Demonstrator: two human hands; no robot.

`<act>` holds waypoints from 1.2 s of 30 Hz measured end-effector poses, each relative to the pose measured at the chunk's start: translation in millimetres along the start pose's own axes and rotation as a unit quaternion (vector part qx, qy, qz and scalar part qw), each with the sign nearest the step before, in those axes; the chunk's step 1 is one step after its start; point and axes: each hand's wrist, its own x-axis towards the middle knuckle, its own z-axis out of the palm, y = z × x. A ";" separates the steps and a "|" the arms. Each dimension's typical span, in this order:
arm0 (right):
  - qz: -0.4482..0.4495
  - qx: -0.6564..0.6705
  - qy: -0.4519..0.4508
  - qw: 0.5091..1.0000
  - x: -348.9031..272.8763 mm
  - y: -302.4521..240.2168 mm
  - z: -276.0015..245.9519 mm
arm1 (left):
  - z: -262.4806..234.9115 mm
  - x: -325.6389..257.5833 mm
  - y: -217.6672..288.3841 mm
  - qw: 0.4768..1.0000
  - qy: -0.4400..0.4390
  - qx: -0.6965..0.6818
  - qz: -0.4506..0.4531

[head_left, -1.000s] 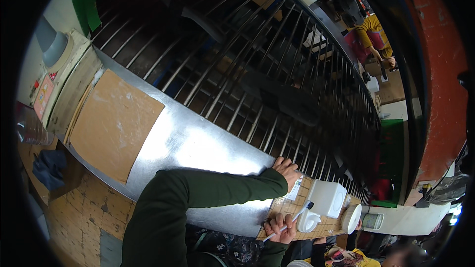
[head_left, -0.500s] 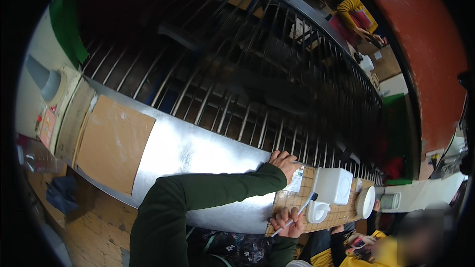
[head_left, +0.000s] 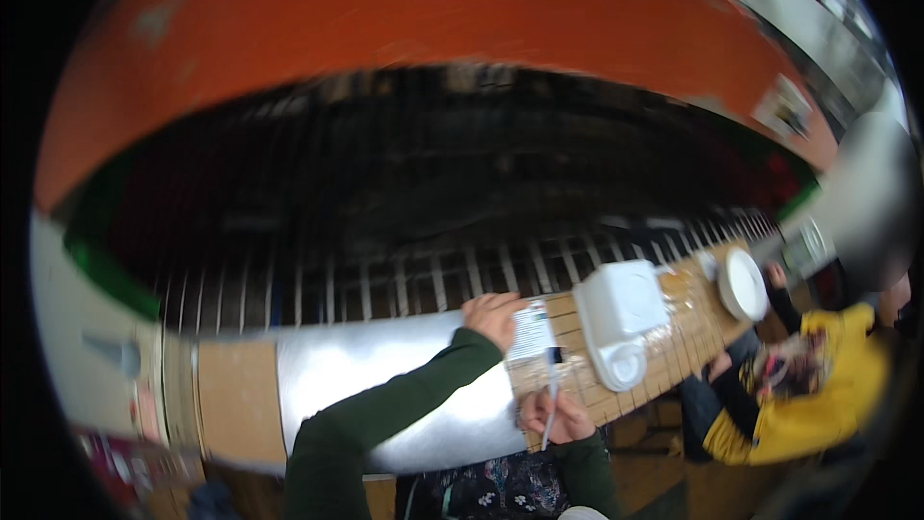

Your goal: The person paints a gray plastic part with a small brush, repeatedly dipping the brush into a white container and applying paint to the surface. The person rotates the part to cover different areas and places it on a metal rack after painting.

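Note:
My left hand (head_left: 493, 320) rests on the far edge of the bench, fingers extended over the rim beside a printed white card (head_left: 531, 332). No object shows in that hand. In my right hand (head_left: 568, 418), near the front edge, is a slim brush (head_left: 551, 404) with a pale handle. Its dark tip points away from me, toward the card. Just right of the card stands a white plastic container (head_left: 624, 300) with a smaller round white cup (head_left: 627, 366) at its near end. A gridded brown board (head_left: 674, 361) lies under them.
Bare sheet metal (head_left: 371, 380) covers the middle of the bench, with a brown board (head_left: 241, 395) at left. Metal bars (head_left: 438, 284) run along the far side beneath an orange panel (head_left: 433, 14). A round white tub (head_left: 742, 285) and a person in yellow (head_left: 818, 400) are at right.
My view has swung, so the orange panel now spans the top and the bench lies more level. My left hand stays at the far edge; the brush in my right hand is now more upright.

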 end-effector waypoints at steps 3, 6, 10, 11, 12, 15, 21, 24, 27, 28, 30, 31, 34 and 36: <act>-0.012 -0.005 -0.029 0.999 2.5 1.9 -3.2 | -0.7 5.6 -6.5 0.996 0.047 -0.024 0.070; -0.007 0.012 -0.019 1.000 6.3 3.3 -1.8 | -6.0 11.3 -8.9 0.996 0.014 -0.010 0.087; -0.007 0.028 -0.034 0.999 9.2 4.1 -0.2 | -10.5 10.9 -11.8 0.998 -0.041 -0.037 0.005; -0.010 0.034 -0.042 0.998 9.7 4.4 0.0 | -10.6 10.2 -13.1 0.998 -0.040 -0.050 0.004; -0.014 0.043 -0.057 0.997 11.1 5.2 0.3 | -11.3 8.9 -15.1 0.996 -0.049 -0.065 -0.023; -0.017 0.026 -0.051 0.998 14.0 6.7 -0.4 | -11.8 10.2 -22.9 0.997 -0.058 -0.041 0.010; -0.014 0.017 -0.084 0.996 21.3 10.4 -7.2 | -10.8 15.8 -45.2 0.993 -0.100 -0.037 0.042; -0.034 0.016 -0.097 0.995 29.3 15.4 -12.3 | -3.1 18.0 -54.6 0.979 -0.077 -0.186 -0.037; -0.045 0.023 -0.084 0.995 40.6 22.1 -21.6 | 4.0 27.4 -64.1 0.944 -0.062 -0.283 -0.157; -0.036 0.020 -0.063 0.997 46.7 23.0 -25.7 | 10.7 33.9 -66.4 0.860 0.026 -0.392 -0.325; -0.029 0.031 -0.073 0.996 62.3 23.4 -32.9 | 12.3 36.4 -71.9 0.906 0.012 -0.314 -0.285; -0.049 0.026 -0.056 0.997 67.5 25.7 -36.4 | 12.5 36.2 -73.9 0.946 -0.003 -0.233 -0.226; -0.062 0.062 -0.100 0.991 78.1 30.9 -46.4 | 8.8 34.0 -76.9 0.994 -0.014 -0.043 -0.102; -0.078 0.059 -0.133 0.986 83.7 31.9 -50.1 | 5.2 32.1 -76.9 0.997 -0.007 0.028 -0.067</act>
